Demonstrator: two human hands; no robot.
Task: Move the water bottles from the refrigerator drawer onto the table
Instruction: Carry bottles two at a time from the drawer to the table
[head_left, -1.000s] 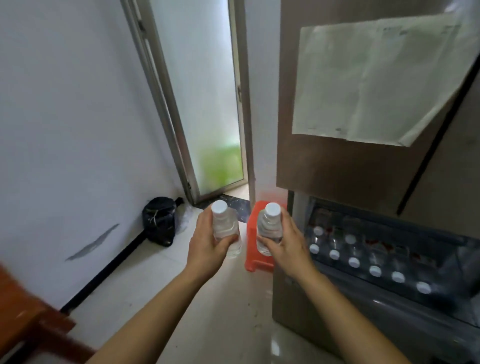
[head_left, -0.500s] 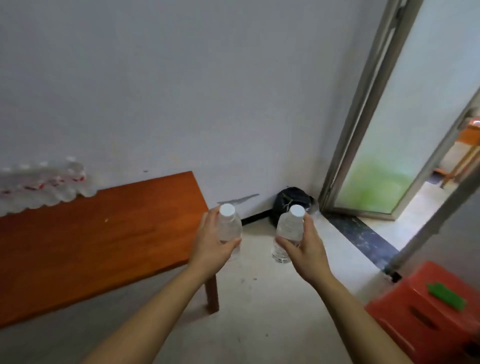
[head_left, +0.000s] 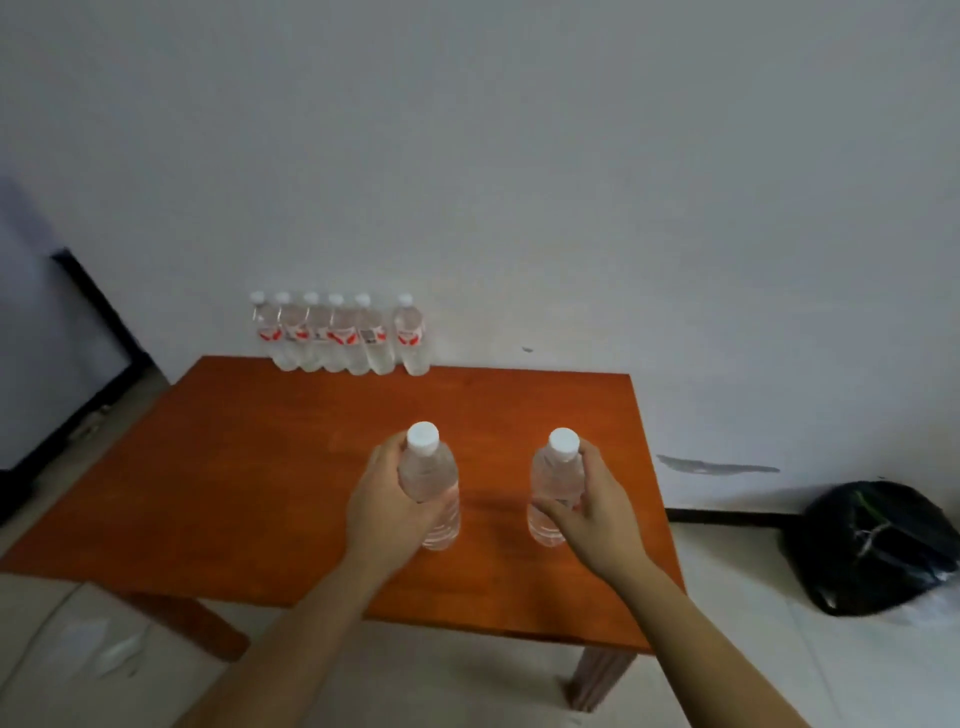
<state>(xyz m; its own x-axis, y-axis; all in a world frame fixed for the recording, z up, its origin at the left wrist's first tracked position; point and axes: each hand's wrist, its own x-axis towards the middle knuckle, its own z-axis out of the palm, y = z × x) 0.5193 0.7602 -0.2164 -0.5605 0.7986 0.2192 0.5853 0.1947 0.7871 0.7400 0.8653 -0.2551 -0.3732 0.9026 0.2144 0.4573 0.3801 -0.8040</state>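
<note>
Gripping a clear water bottle (head_left: 430, 488) with the left hand (head_left: 387, 512), fingers wrapped round its body, white cap up, at centre frame over the orange wooden table (head_left: 249, 467); clamping a second bottle (head_left: 555, 486) in the right hand (head_left: 597, 512), just right of centre, upright too. Cannot tell whether either base touches the tabletop. Standing well apart from each other, both bottles. Lined up at the table's far edge against the white wall (head_left: 571, 182), above centre-left: a row of six bottles (head_left: 340, 335) with red labels, close together. Sitting on the pale floor at lower right, a black bag (head_left: 872, 551)
</note>
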